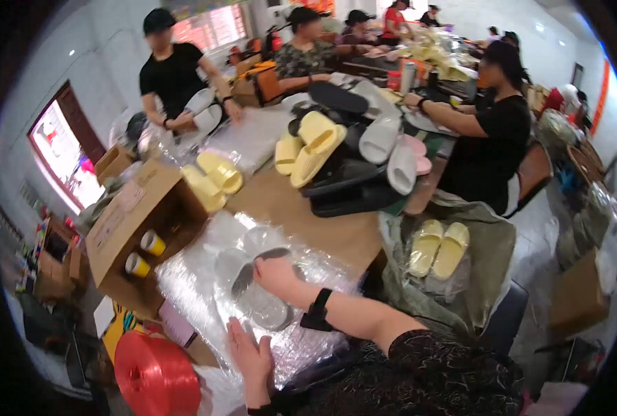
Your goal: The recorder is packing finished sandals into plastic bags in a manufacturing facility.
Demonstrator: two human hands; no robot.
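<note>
In front of me, a pair of light grey slippers (263, 310) lies on a stack of clear plastic bags (187, 274). My right hand (279, 279) reaches over them with its fingers curled at the upper of one slipper, gripping it. The fingertips are partly hidden inside the shoe. My left hand (251, 355) rests flat near the front edge of the bags, fingers stretched out, with nothing in it. It is just short of the slipper's near end. A dark band circles my right wrist.
A cardboard box (138, 222) holding yellow-and-white rolls stands left, beside a red twine spool (157, 374). Yellow slippers (319, 145) and others are piled ahead. At right, an open woven sack (492, 277) holds bagged yellow slippers (439, 249). Several co-workers surround the tables.
</note>
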